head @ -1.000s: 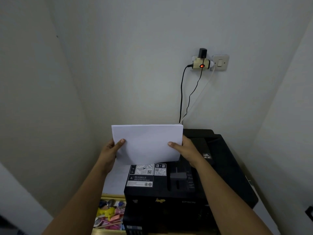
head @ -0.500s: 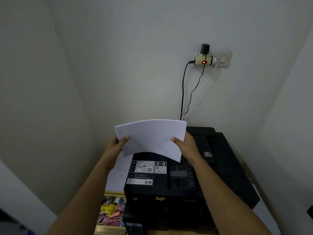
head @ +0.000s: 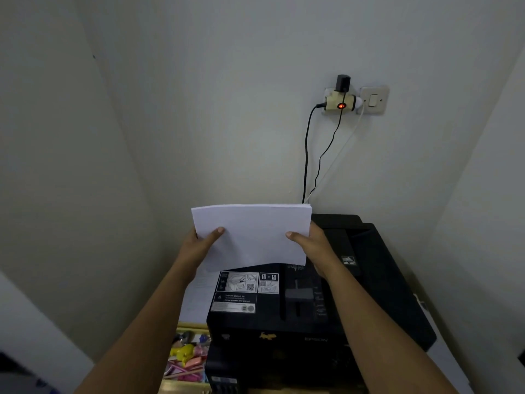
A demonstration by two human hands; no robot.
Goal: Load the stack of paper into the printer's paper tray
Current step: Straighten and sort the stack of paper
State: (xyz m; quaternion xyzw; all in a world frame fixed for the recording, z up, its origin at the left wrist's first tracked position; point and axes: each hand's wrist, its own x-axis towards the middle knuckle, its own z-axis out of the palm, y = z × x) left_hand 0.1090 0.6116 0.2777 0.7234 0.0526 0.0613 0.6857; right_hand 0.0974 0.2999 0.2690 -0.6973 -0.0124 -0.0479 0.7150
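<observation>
Both hands grip the paper stack (head: 252, 234) upright above the black printer (head: 284, 322): left hand (head: 199, 245) and right hand (head: 315, 245) pinching opposite side edges

Paper stack (head: 252, 234) — both-handed — above printer (head: 312, 308)

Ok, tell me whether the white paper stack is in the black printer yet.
Out. The white paper stack is held above the black printer, left hand and right hand pinching its sides.

A home corner: printer (head: 312, 308), wall socket (head: 339, 102), toy clutter (head: 187, 356).
</observation>
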